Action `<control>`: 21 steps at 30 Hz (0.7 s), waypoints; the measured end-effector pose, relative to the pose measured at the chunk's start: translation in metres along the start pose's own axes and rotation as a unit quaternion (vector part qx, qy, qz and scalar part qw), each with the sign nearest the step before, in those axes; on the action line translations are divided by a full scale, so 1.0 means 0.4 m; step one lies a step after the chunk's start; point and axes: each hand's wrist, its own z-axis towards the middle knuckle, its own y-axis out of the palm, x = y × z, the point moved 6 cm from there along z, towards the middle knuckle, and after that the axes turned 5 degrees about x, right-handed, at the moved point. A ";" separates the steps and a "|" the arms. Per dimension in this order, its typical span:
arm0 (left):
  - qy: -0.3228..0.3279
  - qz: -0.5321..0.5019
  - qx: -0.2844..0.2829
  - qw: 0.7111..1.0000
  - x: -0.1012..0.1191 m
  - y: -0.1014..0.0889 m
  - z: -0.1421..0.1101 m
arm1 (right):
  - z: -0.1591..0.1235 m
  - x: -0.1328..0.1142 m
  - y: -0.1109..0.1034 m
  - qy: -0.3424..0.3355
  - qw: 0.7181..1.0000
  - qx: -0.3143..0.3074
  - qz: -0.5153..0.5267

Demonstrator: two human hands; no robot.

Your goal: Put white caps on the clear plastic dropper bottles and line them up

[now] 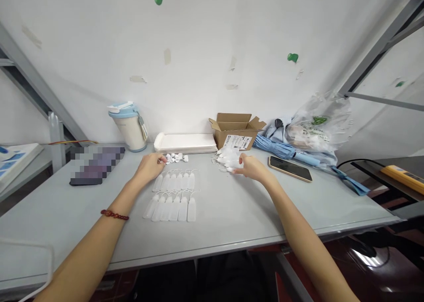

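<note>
My left hand [150,166] is at the left end of a small heap of white plastic pieces [177,158], its fingertips pinched together at the nearest piece. My right hand [252,167] reaches the right side of a loose pile of translucent white tags [228,157] with thin white strings. Its thumb and fingers close around the edge of the pile; exactly how many tags they hold is hidden. Between my arms, similar tags lie in a back row [174,181] and a front row [170,209], side by side with their string loops pointing away from me.
Behind the tags stand a stack of white trays or envelopes [185,143] and an open cardboard box [233,140]. A tumbler [129,127] is at back left, near a blurred flat item [96,165]. Rightward lie a phone [289,168], a folded blue umbrella [278,147] and a plastic bag [318,125].
</note>
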 end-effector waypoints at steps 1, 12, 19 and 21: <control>-0.001 -0.003 0.002 1.000 0.004 -0.002 -0.001 | -0.001 -0.004 -0.004 -0.005 1.000 0.008 0.001; 0.005 -0.090 0.006 0.996 0.096 -0.024 -0.030 | -0.066 -0.182 0.030 -0.222 0.934 0.084 0.267; 0.030 -0.158 0.011 0.987 0.161 -0.025 -0.055 | -0.193 -0.331 0.089 -0.393 0.879 0.005 0.270; 0.038 -0.174 0.011 0.984 0.172 -0.021 -0.060 | -0.221 -0.355 0.104 -0.442 0.866 -0.014 0.236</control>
